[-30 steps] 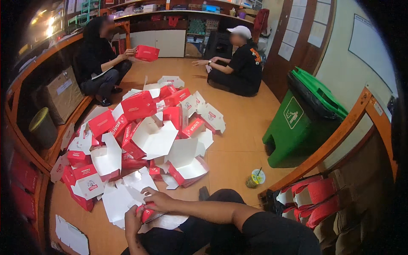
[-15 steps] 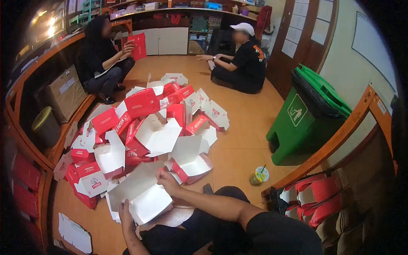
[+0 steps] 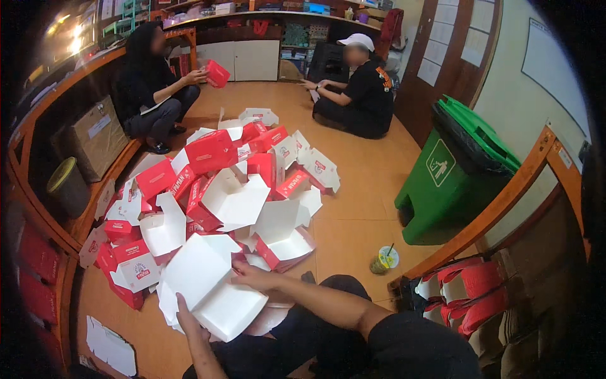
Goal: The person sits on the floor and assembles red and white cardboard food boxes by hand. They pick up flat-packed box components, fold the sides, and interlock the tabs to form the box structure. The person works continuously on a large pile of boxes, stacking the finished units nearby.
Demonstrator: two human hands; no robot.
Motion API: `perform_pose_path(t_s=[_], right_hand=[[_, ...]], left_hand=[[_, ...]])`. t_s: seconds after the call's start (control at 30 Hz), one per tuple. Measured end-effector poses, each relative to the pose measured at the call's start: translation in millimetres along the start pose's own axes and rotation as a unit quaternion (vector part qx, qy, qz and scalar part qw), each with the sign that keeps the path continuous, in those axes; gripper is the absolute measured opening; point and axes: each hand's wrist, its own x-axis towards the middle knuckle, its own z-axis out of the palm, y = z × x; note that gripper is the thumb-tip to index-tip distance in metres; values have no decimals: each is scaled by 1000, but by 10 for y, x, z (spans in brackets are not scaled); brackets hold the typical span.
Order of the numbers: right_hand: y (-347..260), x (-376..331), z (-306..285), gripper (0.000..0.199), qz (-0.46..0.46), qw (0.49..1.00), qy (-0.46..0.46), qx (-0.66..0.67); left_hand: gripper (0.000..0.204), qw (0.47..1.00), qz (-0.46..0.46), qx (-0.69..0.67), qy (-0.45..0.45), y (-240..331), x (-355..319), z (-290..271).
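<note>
An open cardboard food box (image 3: 235, 308), white on the inside, is held above my lap with its lid panel raised toward the pile. My left hand (image 3: 194, 323) grips its near left side, thumb up along the white edge. At the right, my right hand (image 3: 251, 276) is closed on the box's side by the fold of the lid; some fingertips are hidden behind the card. Just beyond lies a heap of red and white boxes (image 3: 208, 151), many with lids open, and one white-lined open box (image 3: 235, 201) sits on its near slope.
A person (image 3: 154, 82) at the far left holds a red box (image 3: 217, 74). Another person (image 3: 360, 88) sits at the far right. A green bin (image 3: 442, 177), a drink cup (image 3: 384, 260) and a rack of stacked red cartons (image 3: 480, 284) stand right. White card (image 3: 110, 346) lies left.
The box in my hands has tilted and turned, its lid panel now standing out more toward the pile. My right hand has shifted slightly lower. The far-left person's red box has changed shape and angle.
</note>
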Motion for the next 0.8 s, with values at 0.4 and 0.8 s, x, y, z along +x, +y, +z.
perform_pose_path(t_s=[0.4,0.8], right_hand=[[-1104,-143,-1912,60,42,910,215,352],[-248,-941,-1946,30,-120,879,458,-57]], left_hand=[[61,983,20,105,-152,24,-26,15],[57,981,21,177,-73,-7,38,-73]])
